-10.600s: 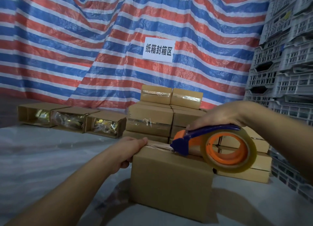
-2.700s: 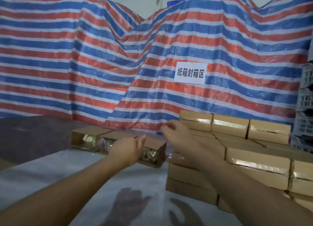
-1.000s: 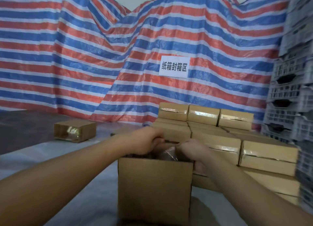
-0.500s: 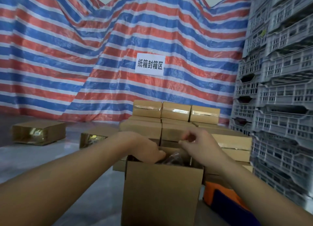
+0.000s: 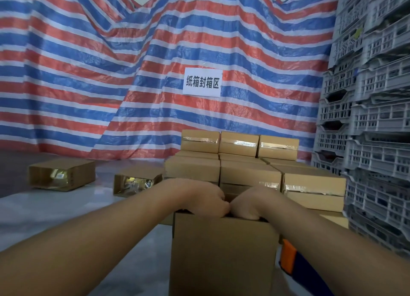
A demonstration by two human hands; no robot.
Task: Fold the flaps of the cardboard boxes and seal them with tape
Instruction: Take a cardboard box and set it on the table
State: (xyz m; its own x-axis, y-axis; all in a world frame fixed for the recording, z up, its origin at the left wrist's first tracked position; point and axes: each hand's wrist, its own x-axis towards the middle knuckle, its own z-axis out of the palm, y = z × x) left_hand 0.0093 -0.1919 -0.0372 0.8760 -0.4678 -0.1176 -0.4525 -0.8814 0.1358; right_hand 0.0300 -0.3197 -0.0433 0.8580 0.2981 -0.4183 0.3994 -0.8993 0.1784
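Both hands have dropped onto the box (image 5: 221,251) top; left hand (image 5: 208,201) and right hand (image 5: 248,204) curl over, seemingly pressing flaps; flatten them fully before reaching for the dispenser (image 5: 288,260)

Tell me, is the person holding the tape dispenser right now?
No: both hands, left hand and right hand, are on top of the cardboard box, while the tape dispenser lies beside it.

Red, blue and white striped tarpaulin (image 5: 88,73), white sign (image 5: 202,82) with black characters, tan cardboard boxes (image 5: 239,144), grey plastic crates (image 5: 372,118), orange-and-blue tape dispenser (image 5: 290,260)
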